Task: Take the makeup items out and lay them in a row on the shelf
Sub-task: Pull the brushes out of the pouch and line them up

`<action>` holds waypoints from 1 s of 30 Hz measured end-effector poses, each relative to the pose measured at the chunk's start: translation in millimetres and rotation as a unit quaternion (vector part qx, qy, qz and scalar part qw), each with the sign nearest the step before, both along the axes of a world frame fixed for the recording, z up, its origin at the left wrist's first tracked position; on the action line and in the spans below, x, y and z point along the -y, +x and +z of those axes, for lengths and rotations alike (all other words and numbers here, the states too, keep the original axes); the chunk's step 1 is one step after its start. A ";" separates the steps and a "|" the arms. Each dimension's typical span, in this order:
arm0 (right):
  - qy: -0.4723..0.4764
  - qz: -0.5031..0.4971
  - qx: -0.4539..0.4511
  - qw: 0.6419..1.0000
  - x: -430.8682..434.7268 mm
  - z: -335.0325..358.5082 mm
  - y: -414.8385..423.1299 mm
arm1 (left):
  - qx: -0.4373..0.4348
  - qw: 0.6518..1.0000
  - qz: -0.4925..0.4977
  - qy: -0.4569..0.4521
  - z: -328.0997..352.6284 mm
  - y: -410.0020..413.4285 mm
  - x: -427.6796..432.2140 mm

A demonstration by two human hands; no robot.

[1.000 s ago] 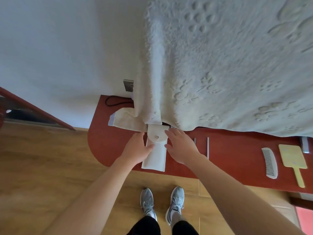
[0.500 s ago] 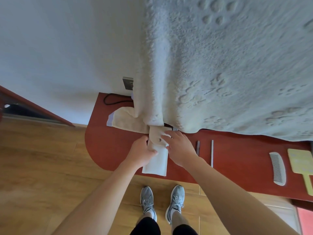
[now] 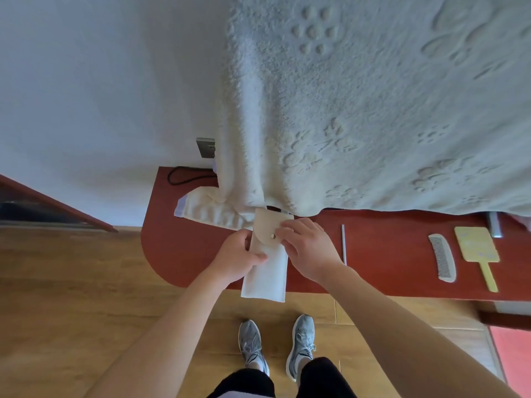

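Note:
A cream pouch [image 3: 267, 277] with a snap flap lies on the red shelf [image 3: 184, 248], its lower end past the shelf's front edge. My left hand [image 3: 238, 259] grips the pouch's left side. My right hand [image 3: 309, 248] pinches the flap by the metal snap. A thin silver stick [image 3: 343, 244] lies on the shelf right of my right hand. Farther right lie a grey comb [image 3: 442, 257] and a yellow hand mirror [image 3: 477, 251]. What is inside the pouch is hidden.
A big white towel [image 3: 359, 110] hangs down over the back of the shelf. A folded cream cloth [image 3: 207, 209] lies left of the pouch. A black cord [image 3: 184, 175] and a wall socket [image 3: 205, 147] sit at the back left. Below are a wooden floor and my shoes.
The pouch has been drawn a little toward me. My right hand's fingers have moved onto the flap at the snap. The view has shifted slightly.

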State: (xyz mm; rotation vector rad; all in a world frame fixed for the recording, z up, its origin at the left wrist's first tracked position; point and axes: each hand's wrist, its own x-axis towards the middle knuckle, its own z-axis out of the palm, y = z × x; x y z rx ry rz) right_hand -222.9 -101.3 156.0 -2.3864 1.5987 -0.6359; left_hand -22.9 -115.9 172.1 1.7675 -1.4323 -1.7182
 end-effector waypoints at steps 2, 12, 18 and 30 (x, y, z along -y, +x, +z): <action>-0.019 -0.007 0.010 1.000 -3.9 11.7 -7.0 | -0.012 1.000 -0.001 -0.005 12.3 -7.2 -2.5; -0.068 -0.021 0.049 0.996 -15.0 67.5 -56.6 | -0.083 0.996 0.025 -0.009 63.4 -60.2 -22.2; -0.080 -0.009 0.050 0.995 -17.8 84.3 -79.9 | -0.093 0.995 0.040 -0.018 78.0 -82.6 -28.2; -0.087 0.011 0.059 0.994 -14.7 96.5 -87.0 | -0.087 0.993 0.061 -0.041 92.5 -90.2 -37.3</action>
